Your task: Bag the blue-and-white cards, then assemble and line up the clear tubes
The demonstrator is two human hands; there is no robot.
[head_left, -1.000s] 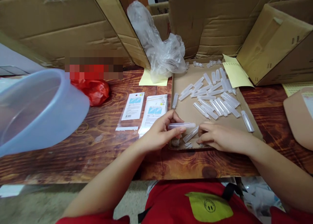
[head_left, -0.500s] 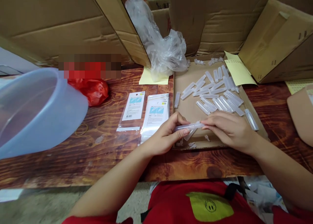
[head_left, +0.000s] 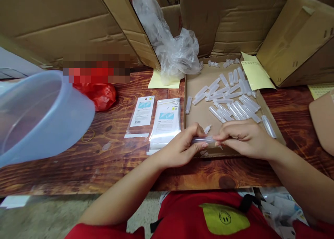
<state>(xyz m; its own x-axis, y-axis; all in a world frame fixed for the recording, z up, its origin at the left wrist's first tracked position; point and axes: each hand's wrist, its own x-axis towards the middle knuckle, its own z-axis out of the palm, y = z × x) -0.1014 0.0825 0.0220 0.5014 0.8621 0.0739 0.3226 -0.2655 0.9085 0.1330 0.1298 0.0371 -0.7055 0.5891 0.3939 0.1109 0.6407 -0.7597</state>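
My left hand (head_left: 186,145) is closed around a small translucent plastic tube (head_left: 205,140), held nearly level over the near edge of a shallow cardboard tray (head_left: 198,122). The fingers of my right hand (head_left: 241,139) pinch the tube's right end; what lies under those fingertips is hidden. Just behind the tube, a small clear nozzle-like piece (head_left: 207,129) shows in the tray. Several similar tubes (head_left: 238,110) lie loosely in the tray, and small clear pieces (head_left: 229,62) rest along its far edge.
Left of the tray are a stack of printed card packets (head_left: 165,124) and a single packet (head_left: 142,112). A blue plastic basin (head_left: 75,117), a red bag (head_left: 105,96) and a crumpled clear bag (head_left: 180,54) stand farther off. Cardboard boxes (head_left: 289,40) line the back.
Both hands have shifted slightly right and down with the tube, which is now more level. The left fingers sit closer to the right hand's pinch.
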